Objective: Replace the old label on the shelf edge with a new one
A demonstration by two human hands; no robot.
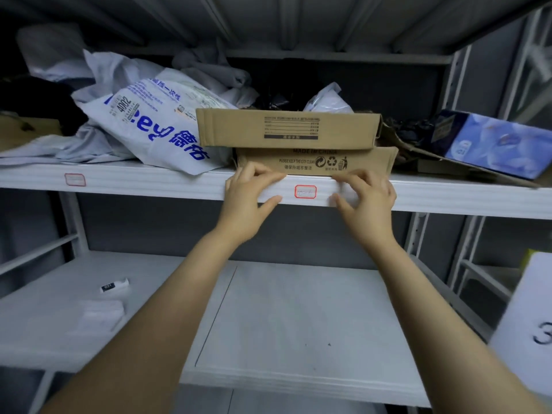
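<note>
Landmark: small red-bordered white paper label [305,191], stuck flat on the front face of the white metal shelf edge [149,182]. Its long axis runs along the edge, left to right. There is handwriting on it, too faint for me to read.

Hands bracket it. The left hand [249,192] is just left of the label and the right hand [369,198] just right of it. Neither touches it. The gaps look about even, so I can't call one hand nearer.

The fingers [264,172] of each hand curl over the top lip of the shelf edge, with the thumb hooked under the bottom lip. My read is that both hands pinch the shelf edge itself. I see no loose label in either hand. There is a pale smear by the right thumb; I can't tell what it is.

Judgement: whichever hand goes in must slide inward along the edge toward the label. A thumbnail has to reach one of the label's short ends to lift a corner.

Two flat brown cardboard boxes [286,128] are stacked directly above the label. A second red-bordered label [75,179] sits on the same edge, well to the left. A blurred pale stack [100,313] lies on the lower shelf, below and left of the label. It may be spare labels, but I'm not sure.
</note>
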